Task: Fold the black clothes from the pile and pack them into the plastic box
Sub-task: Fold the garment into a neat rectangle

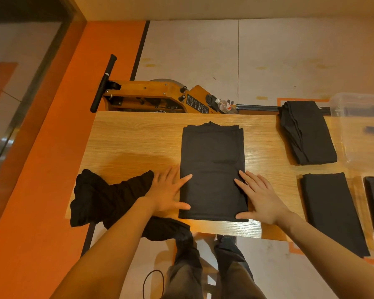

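Both hands lie flat and open, fingers straight, on the long black cloth folded into a narrow rectangle [213,169] that rests on the pale wood-grain table [130,143]. The left hand [168,190] presses the cloth's left edge near its close end, part of the palm on the table; the right hand [260,197] mirrors it on the right edge, thumb near the close corner. Neither hand grips anything.

The step in hand looks like squaring this strip before the next fold. To do it well:

1. Sweep both palms away from the body along the cloth, pushing air and creases toward the far end, where a small bump of fabric sticks out.
2. Keep the 2 long edges parallel; nudge with the fingertips, not the heel of the hand.
3. Pinch the close corners and carry them to the far edge, so the packet is short enough for the box.

The clear plastic box [358,126] sits well to the right of the right hand, beyond 2 folded black pieces: the far one [307,132] and the near one [330,210]. The loose black pile [104,199] lies just left of the left hand, under its forearm.
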The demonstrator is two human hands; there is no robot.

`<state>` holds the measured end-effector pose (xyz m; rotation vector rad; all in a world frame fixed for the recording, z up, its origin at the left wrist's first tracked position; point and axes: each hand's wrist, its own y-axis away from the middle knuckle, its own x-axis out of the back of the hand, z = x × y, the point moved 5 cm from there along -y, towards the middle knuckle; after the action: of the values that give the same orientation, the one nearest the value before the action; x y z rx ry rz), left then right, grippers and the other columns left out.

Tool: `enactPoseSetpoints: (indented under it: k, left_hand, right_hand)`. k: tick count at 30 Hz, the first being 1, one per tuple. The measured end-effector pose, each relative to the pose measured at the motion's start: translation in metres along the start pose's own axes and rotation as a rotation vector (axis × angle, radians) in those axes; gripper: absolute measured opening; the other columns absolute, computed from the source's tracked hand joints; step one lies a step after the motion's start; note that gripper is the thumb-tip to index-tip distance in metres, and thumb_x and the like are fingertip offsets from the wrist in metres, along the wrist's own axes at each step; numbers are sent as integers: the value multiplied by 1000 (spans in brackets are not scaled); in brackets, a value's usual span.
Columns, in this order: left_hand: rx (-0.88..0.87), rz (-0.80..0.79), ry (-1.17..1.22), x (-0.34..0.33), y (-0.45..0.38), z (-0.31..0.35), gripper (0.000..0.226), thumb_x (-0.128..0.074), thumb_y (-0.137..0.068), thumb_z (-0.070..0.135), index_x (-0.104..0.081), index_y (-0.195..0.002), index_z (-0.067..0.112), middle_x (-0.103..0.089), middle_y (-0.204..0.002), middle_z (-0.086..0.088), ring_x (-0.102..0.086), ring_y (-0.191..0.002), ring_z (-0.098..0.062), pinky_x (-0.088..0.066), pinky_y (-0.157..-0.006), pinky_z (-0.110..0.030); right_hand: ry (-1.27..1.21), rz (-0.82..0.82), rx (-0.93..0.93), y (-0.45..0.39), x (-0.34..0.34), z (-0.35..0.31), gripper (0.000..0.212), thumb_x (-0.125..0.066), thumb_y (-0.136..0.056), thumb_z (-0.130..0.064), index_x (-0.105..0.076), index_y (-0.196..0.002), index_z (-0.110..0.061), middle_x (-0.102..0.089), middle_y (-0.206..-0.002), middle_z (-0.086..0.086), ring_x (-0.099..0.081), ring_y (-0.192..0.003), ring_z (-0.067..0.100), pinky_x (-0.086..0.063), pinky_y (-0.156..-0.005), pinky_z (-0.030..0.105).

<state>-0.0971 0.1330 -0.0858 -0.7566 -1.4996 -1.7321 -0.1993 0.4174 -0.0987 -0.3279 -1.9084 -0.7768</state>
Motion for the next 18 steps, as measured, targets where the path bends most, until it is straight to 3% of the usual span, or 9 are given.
enactPoseSetpoints:
  k: [6, 10, 13, 15, 18]
  left_hand:
    - [153, 150, 74, 33, -20, -5, 81, -42, -87, 70, 0, -151, 43, 11, -161, -4, 7, -148, -30, -4, -116, -52]
    - [212, 182, 35, 52, -43, -6, 84, -44, -86, 70, -1, -151, 41, 7, -161, -4, 3, -148, -31, -9, -115, -52]
    - [239, 209, 26, 66, -60, -6, 81, -45, -88, 67, -5, -152, 38, 1, -161, -8, -2, -147, -31, -12, -116, -49]
    - [275, 243, 125, 75, -70, -7, 79, -52, -88, 60, -14, -152, 35, -3, -161, -9, -4, -147, -30, -14, -116, -46]
    - [341, 333, 319, 85, -82, -10, 75, -66, -84, 50, -32, -147, 31, -21, -156, -8, -18, -143, -28, -23, -113, -42]
  right_hand:
    - [-26, 118, -82, -23, 25, 9, 93, -23, -80, -88, -20, -155, -32, -4, -164, 3, -1, -151, 25, 3, -119, 42]
    - [-87, 196, -230, -49, 47, 14, 77, -36, -91, -71, -21, -155, -29, -13, -163, 6, -7, -151, 26, -8, -120, 43]
    - [-127, 264, -336, -66, 62, 13, 64, -55, -95, -49, -35, -150, -23, -34, -154, 11, -29, -141, 29, -27, -114, 41]
    - [-234, 344, -418, -74, 68, 16, 58, -63, -93, -37, -43, -145, -21, -47, -141, 11, -42, -129, 28, -39, -106, 38]
    - [-436, 401, -490, -86, 69, 24, 52, -65, -93, -25, -49, -142, -20, -51, -132, 11, -48, -121, 27, -43, -101, 35]
